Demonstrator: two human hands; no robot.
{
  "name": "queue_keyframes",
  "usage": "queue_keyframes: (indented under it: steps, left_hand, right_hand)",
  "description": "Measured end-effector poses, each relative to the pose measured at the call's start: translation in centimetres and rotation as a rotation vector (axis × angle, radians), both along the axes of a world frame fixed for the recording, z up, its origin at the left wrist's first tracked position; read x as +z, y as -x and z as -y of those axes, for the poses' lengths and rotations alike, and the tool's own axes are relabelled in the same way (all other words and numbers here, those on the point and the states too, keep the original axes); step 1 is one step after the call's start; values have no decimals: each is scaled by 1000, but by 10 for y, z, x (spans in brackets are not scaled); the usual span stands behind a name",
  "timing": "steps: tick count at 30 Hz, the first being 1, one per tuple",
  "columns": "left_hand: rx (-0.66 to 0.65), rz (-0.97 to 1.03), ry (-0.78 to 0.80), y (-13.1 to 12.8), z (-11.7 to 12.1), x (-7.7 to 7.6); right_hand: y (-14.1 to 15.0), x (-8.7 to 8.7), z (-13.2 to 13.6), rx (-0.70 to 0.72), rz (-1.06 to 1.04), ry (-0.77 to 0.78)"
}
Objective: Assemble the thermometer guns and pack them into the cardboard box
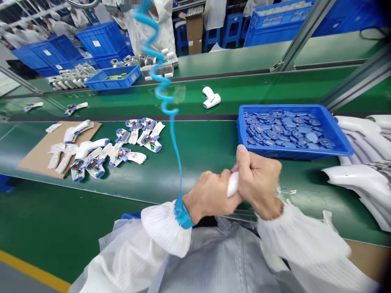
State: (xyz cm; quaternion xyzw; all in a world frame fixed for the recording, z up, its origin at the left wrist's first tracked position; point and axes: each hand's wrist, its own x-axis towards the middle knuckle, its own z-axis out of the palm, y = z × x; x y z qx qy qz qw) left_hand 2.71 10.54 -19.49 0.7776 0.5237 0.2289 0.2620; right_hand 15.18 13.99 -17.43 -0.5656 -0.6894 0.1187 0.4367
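Note:
My left hand [210, 194] and my right hand [259, 179] are both closed around a white plastic housing [233, 185], meeting over the front of the workbench. Only a short smooth stretch of it shows between my fists; the rest is hidden by my fingers. A blue coiled-cord wrist strap [183, 213] circles my left wrist. Just beyond my right hand stands a blue tray [293, 154] full of small blue oval parts [282, 126]. To the left lie several opened gun-shaped thermometer halves [122, 154] with wires and blue trim.
A cardboard sheet [33, 156] at left carries white gun-shaped housings [81, 130]. More white housing shells [360, 175] are stacked at right. One assembled gun-shaped unit [210, 97] lies on the green conveyor [253, 89]. The coiled cord [161, 81] hangs across the middle. A co-worker [152, 24] stands opposite.

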Motion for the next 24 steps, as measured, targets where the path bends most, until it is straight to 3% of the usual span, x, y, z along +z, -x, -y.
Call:
queue_keyframes:
  steps: [3, 5, 8, 11, 14, 17, 20, 24]
  left_hand:
    - [37, -7, 6, 11, 4, -2]
    - [107, 59, 73, 31, 6, 1]
    - [206, 39, 120, 73, 5, 8]
    - [251, -128, -13, 98, -4, 12]
    - [136, -446, -164, 91, -19, 11]
    - [16, -637, -172, 68, -32, 13]
    - [104, -426, -108, 54, -37, 18]
    - [155, 306, 128, 40, -40, 20]
  right_hand:
    - [2, 3, -4, 64, 45, 83]
    - [-14, 10, -16, 156, 63, 178]
    - [-59, 18, -59, 82, 151, 165]
    - [-99, 12, -117, 21, 421, 68]
    - [-111, 1, -159, 79, 515, 66]
    - [-108, 1, -168, 123, 521, 51]
    - [-106, 17, -148, 126, 497, 19]
    - [-89, 38, -99, 85, 117, 38]
